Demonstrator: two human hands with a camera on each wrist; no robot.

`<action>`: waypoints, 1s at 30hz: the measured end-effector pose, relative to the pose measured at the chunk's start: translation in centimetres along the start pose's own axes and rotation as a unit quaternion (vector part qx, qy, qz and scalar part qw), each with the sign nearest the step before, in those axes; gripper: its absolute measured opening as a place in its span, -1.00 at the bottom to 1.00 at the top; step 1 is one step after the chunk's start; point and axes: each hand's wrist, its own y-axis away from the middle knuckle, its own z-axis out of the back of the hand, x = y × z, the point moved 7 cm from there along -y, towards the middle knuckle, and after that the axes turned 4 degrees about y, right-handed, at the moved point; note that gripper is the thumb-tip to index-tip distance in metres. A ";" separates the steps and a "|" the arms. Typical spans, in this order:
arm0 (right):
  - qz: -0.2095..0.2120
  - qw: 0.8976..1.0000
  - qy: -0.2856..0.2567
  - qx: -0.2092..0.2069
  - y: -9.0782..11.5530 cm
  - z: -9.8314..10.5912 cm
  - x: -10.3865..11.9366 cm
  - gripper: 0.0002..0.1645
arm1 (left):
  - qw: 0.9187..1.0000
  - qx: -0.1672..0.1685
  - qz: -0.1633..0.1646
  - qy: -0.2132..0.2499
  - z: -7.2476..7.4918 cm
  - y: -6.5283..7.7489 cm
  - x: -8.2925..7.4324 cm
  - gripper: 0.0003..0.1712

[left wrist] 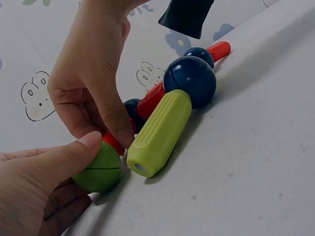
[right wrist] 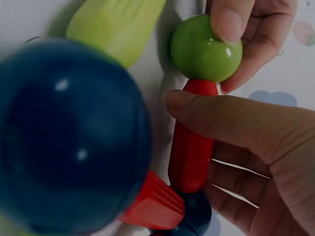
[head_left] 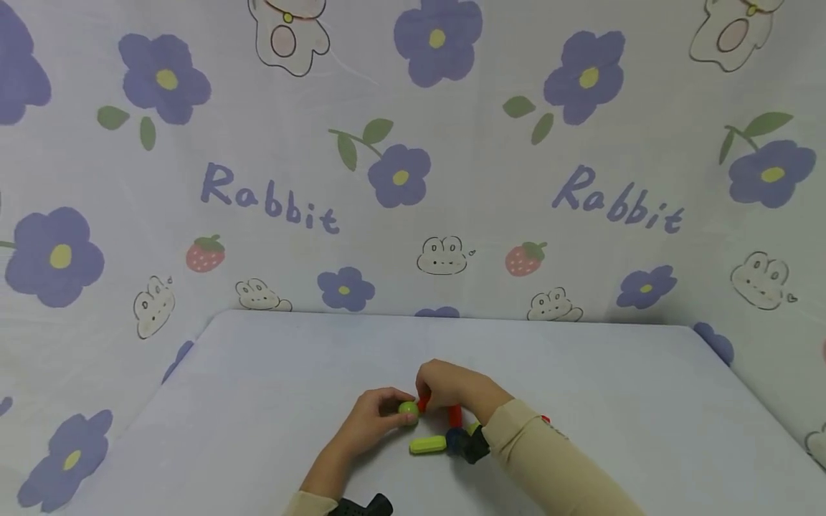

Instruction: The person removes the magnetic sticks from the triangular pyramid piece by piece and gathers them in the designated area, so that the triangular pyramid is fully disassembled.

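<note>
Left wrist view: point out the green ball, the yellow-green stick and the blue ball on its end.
Green ball [left wrist: 102, 175]: left wrist view, just below its seam.
Yellow-green stick [left wrist: 162, 132]: left wrist view, ribbed side.
Blue ball [left wrist: 193, 81]: left wrist view, glossy front.

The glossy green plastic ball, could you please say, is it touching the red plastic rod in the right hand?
Touching. The right wrist view shows the green ball meeting the end of the red rod without a gap.

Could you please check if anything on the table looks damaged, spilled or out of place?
Nothing stands out. The left hand holds the green ball, and the right hand grips the red rod that meets it. The yellow-green rod joined to a blue ball shows no visible crack, and I see no spill.
</note>
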 end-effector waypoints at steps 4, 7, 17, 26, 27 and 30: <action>0.004 1.000 0.002 -0.008 -0.1 0.2 0.0 -0.92 | 1.000 -0.007 0.001 0.005 0.2 -0.1 -0.1 -0.64; 0.010 0.999 0.002 -0.039 -0.2 0.7 -0.1 -0.91 | 1.000 -0.009 0.001 0.003 0.3 0.0 -0.5 -0.66; -0.040 0.998 0.011 -0.051 0.2 1.3 -0.7 -0.84 | 1.000 -0.008 0.007 0.009 -0.1 -0.1 0.3 -0.66; -0.096 0.993 0.018 -0.065 0.2 1.4 -1.8 -0.85 | 1.000 -0.007 0.010 0.008 -0.2 -0.2 0.5 -0.63; -0.096 0.993 0.014 -0.062 0.2 1.3 -1.8 -0.86 | 1.000 -0.007 0.011 0.007 -0.2 -0.2 0.5 -0.63; -0.093 0.994 0.014 -0.055 0.1 0.8 -1.8 -0.87 | 1.000 -0.009 0.010 0.004 -0.2 -0.2 0.6 -0.64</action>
